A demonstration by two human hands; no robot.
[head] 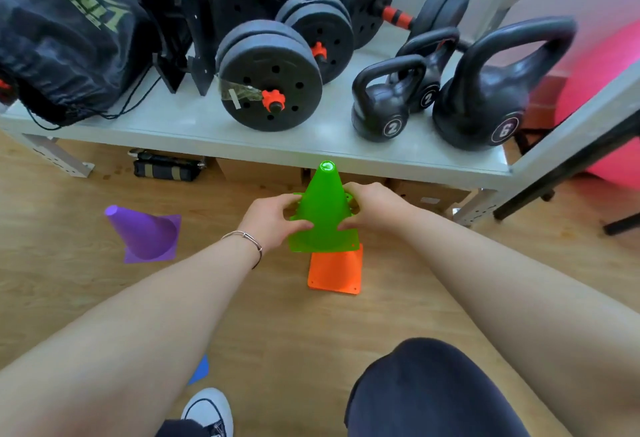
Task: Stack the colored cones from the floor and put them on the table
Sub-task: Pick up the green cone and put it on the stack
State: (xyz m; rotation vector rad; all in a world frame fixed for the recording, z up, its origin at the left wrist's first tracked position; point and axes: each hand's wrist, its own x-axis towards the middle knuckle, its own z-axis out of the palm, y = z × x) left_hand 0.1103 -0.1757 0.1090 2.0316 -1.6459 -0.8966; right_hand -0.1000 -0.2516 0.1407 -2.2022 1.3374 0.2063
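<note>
Head view: I see both hands gripping the green cone [323, 208] — left hand [273, 220] on its left side, right hand [372, 206] on its right. It is held upright over the orange cone [335, 272] on the wooden floor [69, 298]. Purple cone [147, 234] stands well left — the table [207, 131] lies beyond.
</note>
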